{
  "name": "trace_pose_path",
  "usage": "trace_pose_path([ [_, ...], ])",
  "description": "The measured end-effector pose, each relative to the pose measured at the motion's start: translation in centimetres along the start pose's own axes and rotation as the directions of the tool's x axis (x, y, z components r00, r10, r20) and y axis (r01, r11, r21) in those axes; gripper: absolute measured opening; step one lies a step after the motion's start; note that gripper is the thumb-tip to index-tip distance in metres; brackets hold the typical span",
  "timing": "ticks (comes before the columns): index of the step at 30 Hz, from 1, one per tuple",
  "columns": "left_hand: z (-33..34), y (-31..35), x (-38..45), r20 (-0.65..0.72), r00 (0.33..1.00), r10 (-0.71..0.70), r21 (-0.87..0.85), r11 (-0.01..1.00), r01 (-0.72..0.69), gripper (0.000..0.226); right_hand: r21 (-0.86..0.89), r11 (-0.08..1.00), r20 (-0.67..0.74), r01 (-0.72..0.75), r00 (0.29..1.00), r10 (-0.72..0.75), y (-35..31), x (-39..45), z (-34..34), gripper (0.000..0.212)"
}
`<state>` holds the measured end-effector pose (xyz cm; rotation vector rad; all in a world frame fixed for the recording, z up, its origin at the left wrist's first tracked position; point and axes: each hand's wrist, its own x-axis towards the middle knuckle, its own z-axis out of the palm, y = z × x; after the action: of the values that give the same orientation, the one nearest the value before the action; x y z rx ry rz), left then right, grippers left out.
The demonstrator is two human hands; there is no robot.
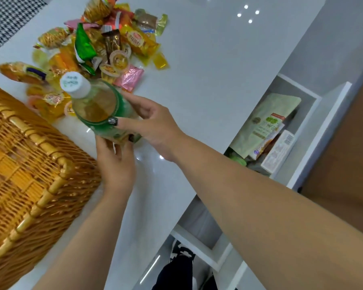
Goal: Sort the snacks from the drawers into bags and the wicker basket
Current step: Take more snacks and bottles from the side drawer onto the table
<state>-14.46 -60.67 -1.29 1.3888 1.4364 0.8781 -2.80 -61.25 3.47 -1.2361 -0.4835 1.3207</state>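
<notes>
Bottle: green-labelled drink bottle (96,105) w/ white cap (74,84), amber liquid inside; held above the white countertop (208,59), cap tilted toward the camera, btwn wicker basket and snack pile.
Left hand: left hand (115,162) gripped the bottle's lower end from below, fingers wrapped round the base.
Right hand: right hand (153,122) clasped the bottle's side from the right, dark-polished thumbnail pressed on the label; both hands together on the bottle.
Basket: wicker basket (29,160) on the countertop at left, just beside the left hand.
Snack pile: wrapped snacks (105,45) heaped on the countertop behind the bottle; incl. jelly cups, pink packet, green pouch.
Drawer: open drawer (298,130) right of the hands, well apart from the bottle; held a pale green bag and a white box.
</notes>
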Motion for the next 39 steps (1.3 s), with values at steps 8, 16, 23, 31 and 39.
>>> trace_pose_path([
  [8, 3.7, -0.5, -7.0, -0.058, 0.984, -0.169, 0.126, 0.976, 0.175, 0.071, 0.154, 0.988, -0.554, 0.018, 0.830, 0.071, 2.6, -8.1, -8.9, 0.029],
  [16, 12.1, -2.1, -15.7, 0.752, 0.659, -0.012, 0.190, 0.961, -0.199, 0.060, 0.314, 0.943, -0.817, -0.115, 0.473, 0.329, 8.8, -16.9, -18.0, 0.024],
  [23, 17.1, -9.4, -14.1, 0.554, 0.762, -0.334, 0.748, 0.601, -0.280, 0.064, -0.087, 0.970, -0.752, -0.229, 0.653, 0.086, 11.6, -15.2, -19.3, 0.034],
  [31, 13.8, -9.0, -14.0, 0.483, 0.743, -0.463, 0.645, 0.762, 0.055, 0.029, -0.503, 0.798, -0.635, -0.332, 0.768, -0.080, 13.2, -12.1, -21.2, 0.035],
  [39, 8.1, -5.0, -14.3, 0.541, 0.683, -0.490, 0.641, 0.767, 0.043, 0.035, -0.841, 0.299, -0.441, -0.451, 0.892, 0.103, 15.5, -8.6, -21.9, 0.070],
])
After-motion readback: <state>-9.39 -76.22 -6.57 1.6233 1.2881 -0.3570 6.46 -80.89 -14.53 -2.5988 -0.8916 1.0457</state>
